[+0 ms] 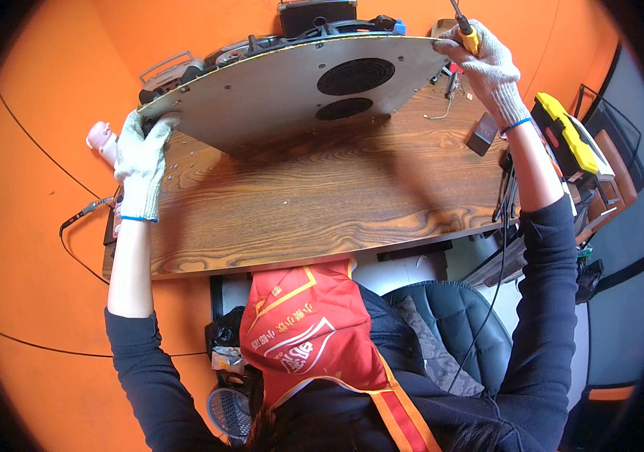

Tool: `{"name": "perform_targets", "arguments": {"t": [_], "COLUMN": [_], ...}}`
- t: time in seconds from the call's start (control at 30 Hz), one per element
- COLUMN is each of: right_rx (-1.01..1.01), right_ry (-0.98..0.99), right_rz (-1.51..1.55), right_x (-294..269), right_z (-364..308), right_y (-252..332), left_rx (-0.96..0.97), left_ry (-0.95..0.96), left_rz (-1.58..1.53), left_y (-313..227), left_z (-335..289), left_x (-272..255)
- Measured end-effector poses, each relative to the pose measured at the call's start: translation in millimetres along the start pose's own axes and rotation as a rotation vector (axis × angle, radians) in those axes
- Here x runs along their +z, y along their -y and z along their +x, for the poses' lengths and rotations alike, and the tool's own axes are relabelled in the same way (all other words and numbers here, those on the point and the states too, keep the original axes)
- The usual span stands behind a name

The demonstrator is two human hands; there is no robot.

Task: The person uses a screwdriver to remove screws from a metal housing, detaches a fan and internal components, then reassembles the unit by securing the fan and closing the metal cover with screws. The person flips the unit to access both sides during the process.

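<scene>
A grey metal panel (277,98) tilts up over the wooden table (299,203), blocking its far side. The gloved left hand (141,151) clasps one corner; the right hand (490,64) clutches a yellow-handled tool (472,41), fingers against the other. Rightward sits a yellow-and-black toolbox (569,135); lettering, white and yellow, crosses the red apron (303,313).

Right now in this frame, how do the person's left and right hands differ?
The left hand grips the metal panel at its left end, while the right hand is at the panel's right end, higher in the picture. The right hand also holds a yellow-handled tool; no tool shows in the left hand. Both wear pale, blue-edged gloves.
</scene>
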State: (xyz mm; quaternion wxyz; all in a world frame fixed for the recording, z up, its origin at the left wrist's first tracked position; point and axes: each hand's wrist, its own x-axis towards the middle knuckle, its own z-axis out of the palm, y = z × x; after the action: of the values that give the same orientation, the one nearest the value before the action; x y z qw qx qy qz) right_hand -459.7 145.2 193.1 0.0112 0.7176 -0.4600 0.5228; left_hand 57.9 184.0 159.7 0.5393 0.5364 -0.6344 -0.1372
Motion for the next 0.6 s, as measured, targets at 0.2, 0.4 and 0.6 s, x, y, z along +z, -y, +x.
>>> {"name": "perform_targets", "arguments": {"t": [0.2,0.4,0.6], "right_rx": [-0.021,-0.286,-0.341], "right_ry": [-0.110,-0.109,-0.062], "right_rz": [0.157,0.311,-0.111], "right_x": [4,-2,1], "right_z": [-44,-150,-228], "right_y": [13,16,27], "left_rx": [0.174,0.284,0.389], "left_ry": [0.030,0.035,0.138], "left_rz": [-0.008,0.139,0.311], "left_y": [18,55,64], "left_z": [-25,-120,-188], "left_x": [-6,-17,-10]}}
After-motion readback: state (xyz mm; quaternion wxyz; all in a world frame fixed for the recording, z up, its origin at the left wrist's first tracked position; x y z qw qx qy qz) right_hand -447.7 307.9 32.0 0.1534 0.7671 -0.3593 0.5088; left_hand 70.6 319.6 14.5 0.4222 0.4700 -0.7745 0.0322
